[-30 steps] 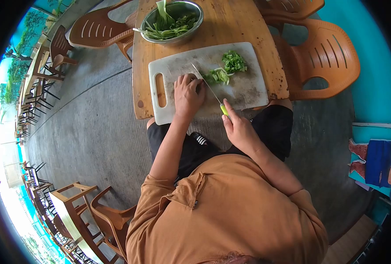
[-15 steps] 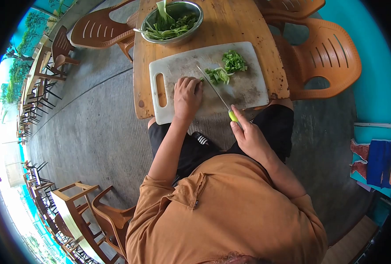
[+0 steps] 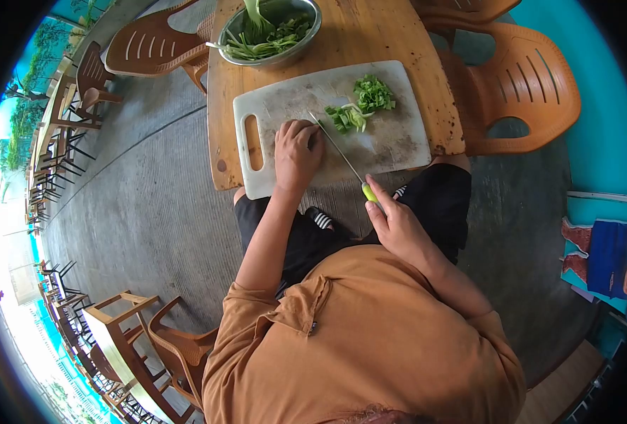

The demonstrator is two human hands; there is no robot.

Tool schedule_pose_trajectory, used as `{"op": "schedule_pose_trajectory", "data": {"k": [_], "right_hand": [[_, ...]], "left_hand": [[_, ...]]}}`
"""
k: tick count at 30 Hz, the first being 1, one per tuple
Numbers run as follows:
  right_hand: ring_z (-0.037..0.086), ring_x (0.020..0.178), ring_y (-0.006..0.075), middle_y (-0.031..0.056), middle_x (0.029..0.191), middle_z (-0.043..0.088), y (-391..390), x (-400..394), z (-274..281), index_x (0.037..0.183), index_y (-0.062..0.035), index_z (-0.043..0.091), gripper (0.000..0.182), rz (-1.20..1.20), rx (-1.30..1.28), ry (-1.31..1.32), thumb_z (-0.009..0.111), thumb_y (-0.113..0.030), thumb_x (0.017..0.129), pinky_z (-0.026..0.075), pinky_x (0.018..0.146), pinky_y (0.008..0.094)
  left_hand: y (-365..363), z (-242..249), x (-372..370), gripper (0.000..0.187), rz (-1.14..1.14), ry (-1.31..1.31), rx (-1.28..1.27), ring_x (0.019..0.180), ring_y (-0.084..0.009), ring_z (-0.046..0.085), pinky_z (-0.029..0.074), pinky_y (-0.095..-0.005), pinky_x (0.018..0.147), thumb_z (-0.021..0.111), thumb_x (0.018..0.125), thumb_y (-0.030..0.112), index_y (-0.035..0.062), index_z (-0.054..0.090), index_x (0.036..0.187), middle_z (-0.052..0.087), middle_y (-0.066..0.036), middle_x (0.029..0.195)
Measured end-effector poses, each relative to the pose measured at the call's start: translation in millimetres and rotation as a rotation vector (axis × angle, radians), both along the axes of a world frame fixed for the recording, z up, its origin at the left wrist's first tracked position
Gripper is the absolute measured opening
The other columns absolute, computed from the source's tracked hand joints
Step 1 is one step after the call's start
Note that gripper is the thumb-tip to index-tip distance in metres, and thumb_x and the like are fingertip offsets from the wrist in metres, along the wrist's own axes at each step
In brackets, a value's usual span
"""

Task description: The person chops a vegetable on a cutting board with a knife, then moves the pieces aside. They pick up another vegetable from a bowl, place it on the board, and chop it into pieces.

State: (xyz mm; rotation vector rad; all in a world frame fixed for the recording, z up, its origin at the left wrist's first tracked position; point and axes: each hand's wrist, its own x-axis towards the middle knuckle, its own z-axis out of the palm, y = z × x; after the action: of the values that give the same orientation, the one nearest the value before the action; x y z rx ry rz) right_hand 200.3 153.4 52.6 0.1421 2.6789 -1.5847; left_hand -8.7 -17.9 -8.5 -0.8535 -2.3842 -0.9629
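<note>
A white cutting board (image 3: 278, 106) with a handle slot lies across the near end of the wooden table. My left hand (image 3: 298, 154) presses on its left half, fingers curled over a green vegetable that is mostly hidden beneath them. My right hand (image 3: 401, 225) grips the yellow-green handle of a knife (image 3: 339, 150), index finger stretched along it. The blade slants over the board, its tip close beside my left fingertips. Right of the blade lie cut pale-green pieces (image 3: 349, 118). A pile of chopped green leaves (image 3: 374, 93) sits just beyond them.
A metal bowl (image 3: 312, 37) holding leafy greens (image 3: 267, 46) stands on the wooden table (image 3: 370, 35) behind the board. Orange-brown chairs (image 3: 532, 88) flank the table on the right, another chair (image 3: 151, 46) on the left. My legs are under the table's near edge.
The view has shifted slightly. The knife still lies beside my left fingertips, and the bit of green that poked out there shows less now. The chopped piles look much the same.
</note>
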Motion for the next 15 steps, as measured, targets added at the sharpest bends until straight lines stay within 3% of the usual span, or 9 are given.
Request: {"op": "schedule_pose_trajectory", "data": {"k": [15], "right_hand": [[0.068, 0.113, 0.0547, 0.0399, 0.121, 0.069, -3.2, -0.7, -5.3, 0.16, 0.0029, 0.042, 0.054, 0.029, 0.007, 0.103, 0.055, -0.02, 0.113, 0.059, 0.091, 0.0534]], "left_hand": [[-0.6, -1.2, -0.9, 0.011, 0.011, -0.009, 0.008, 0.107, -0.029, 0.067, 0.052, -0.0423, 0.094, 0.079, 0.085, 0.007, 0.0038, 0.078, 0.096, 0.075, -0.006, 0.106]]}}
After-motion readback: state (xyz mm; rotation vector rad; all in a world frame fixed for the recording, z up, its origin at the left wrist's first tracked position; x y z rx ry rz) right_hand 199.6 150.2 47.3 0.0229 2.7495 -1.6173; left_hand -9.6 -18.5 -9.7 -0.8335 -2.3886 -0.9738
